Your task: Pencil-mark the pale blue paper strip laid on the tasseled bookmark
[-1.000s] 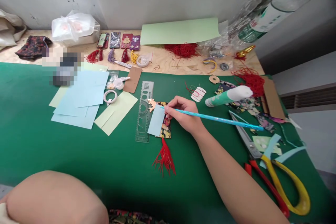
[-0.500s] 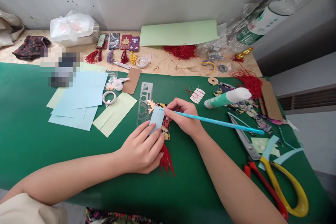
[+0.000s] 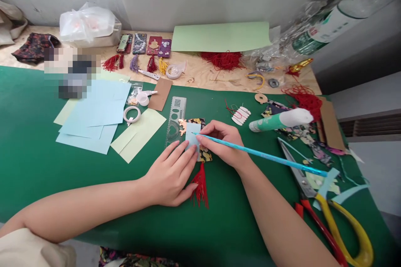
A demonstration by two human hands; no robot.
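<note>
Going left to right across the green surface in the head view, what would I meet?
Blue sheets, tape roll, clear ruler, small blue paper, thread card, green-and-white tube, scissors.

Paper slip point(image 3: 193, 127) lies on the card point(image 3: 206, 156); ruler point(image 3: 176, 119) to their left; scissors point(image 3: 308, 190) to their right.

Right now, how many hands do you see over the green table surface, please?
2. The left hand lies over the lower part of the light-blue slip; the right hand is beside the slip, holding a blue pencil. Neither is hidden.
</note>
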